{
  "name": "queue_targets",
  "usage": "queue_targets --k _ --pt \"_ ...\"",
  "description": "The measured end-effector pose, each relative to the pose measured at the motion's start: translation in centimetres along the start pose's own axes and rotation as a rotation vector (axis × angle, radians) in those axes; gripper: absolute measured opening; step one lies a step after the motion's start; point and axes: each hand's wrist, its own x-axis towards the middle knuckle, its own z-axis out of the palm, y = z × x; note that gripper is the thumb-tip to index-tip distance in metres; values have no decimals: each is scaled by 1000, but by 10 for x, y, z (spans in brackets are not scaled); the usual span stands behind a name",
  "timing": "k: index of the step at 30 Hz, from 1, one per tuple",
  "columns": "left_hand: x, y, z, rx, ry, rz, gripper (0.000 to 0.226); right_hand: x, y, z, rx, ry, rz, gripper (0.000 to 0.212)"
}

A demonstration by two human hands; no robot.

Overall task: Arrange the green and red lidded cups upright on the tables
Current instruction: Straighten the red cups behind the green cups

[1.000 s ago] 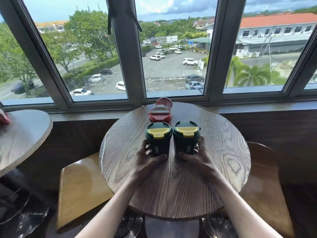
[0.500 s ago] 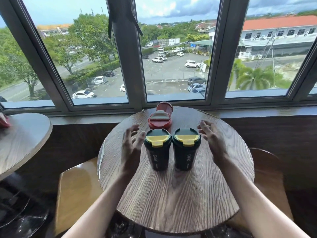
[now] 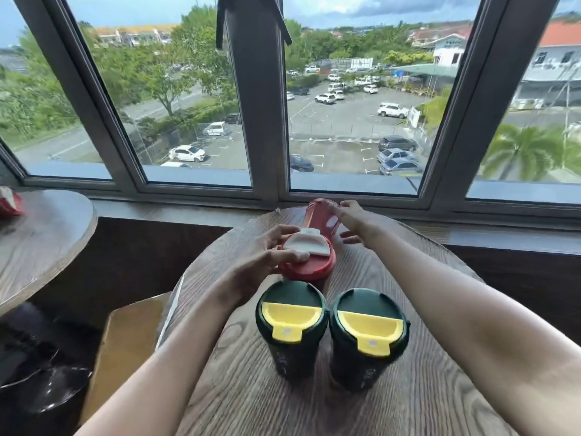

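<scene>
**Both hands on the red cups at the back of the round surface**

Two green cups stand upright side by side near the middle of the round wooden surface (image 3: 424, 404), nearly touching each other. The left green cup (image 3: 290, 328) and the right green cup (image 3: 368, 338) each carry a dark lid with a yellow flap on top.

Behind them, toward the window (image 3: 355, 99), are two red cups. The nearer red cup (image 3: 309, 262) stands just behind the left green cup, its red lid with a pale flap facing up. The left hand (image 3: 267, 253) grasps it at the lid, fingers curled over the far edge and thumb pressed on the near rim. The farther red cup (image 3: 320, 215) lies beyond it, close to the surface's back edge (it looks tipped on its side, though blur makes the exact pose hard to read). The right hand (image 3: 355, 220) reaches over it with fingers spread, fingertips touching its upper side and thumb apart below; the hand is not clenched around it.

To the left, well apart, a second wooden surface (image 3: 44, 243) holds a red object (image 3: 9, 201) at the frame edge. A wooden stool seat (image 3: 125, 347) sits below, between the two surfaces.
</scene>
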Motion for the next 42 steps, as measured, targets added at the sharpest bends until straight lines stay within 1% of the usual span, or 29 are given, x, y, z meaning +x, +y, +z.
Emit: queue_targets --k 4,6,8,11,12,15,17,20,23,26,27,30,31,32,34,36,42 --pt "2 -7 -1 -17 -12 20 50 19 4 14 61 5 -11 78" --pt "2 -9 -1 -31 -3 30 50 23 9 16 118 42 -21 74" --pt "2 -9 0 -39 -6 34 52 18 12 16 189 41 -46 68" --pt "3 -7 -2 -20 -19 23 54 -6 19 10 295 44 -181 60" --pt "2 -6 -2 -17 -20 22 53 -17 20 7 286 68 -247 61" --pt "2 -4 -1 -17 -18 13 52 -55 27 -5 113 185 -415 64" --pt "2 -4 0 -22 -4 1 55 -81 32 -12 103 206 -497 59" --pt "1 -3 1 -20 2 0 46 -110 44 -19 24 252 -574 59" --pt "0 0 2 -21 9 -4 45 -124 53 -21 -35 253 -567 58" --pt "-2 2 3 -12 -5 0 46 -118 68 -26 -179 230 -486 68" --pt "-2 2 4 -13 -7 2 45 -118 72 -26 -181 222 -465 68" --pt "-3 3 4 -20 -1 0 45 -137 56 -26 -110 248 -482 43" --pt "-3 3 4 -17 1 -2 46 -142 50 -26 -69 237 -484 37" --pt "-3 3 5 -15 2 -4 46 -143 45 -28 -10 206 -462 37" --pt "-4 4 5 -15 6 -9 49 -142 40 -37 68 99 -328 44" --pt "-5 6 6 -11 3 -9 51 -142 38 -43 107 -5 -245 45" --pt "-9 8 6 -8 4 -6 48 -149 42 -46 135 -6 -281 50"
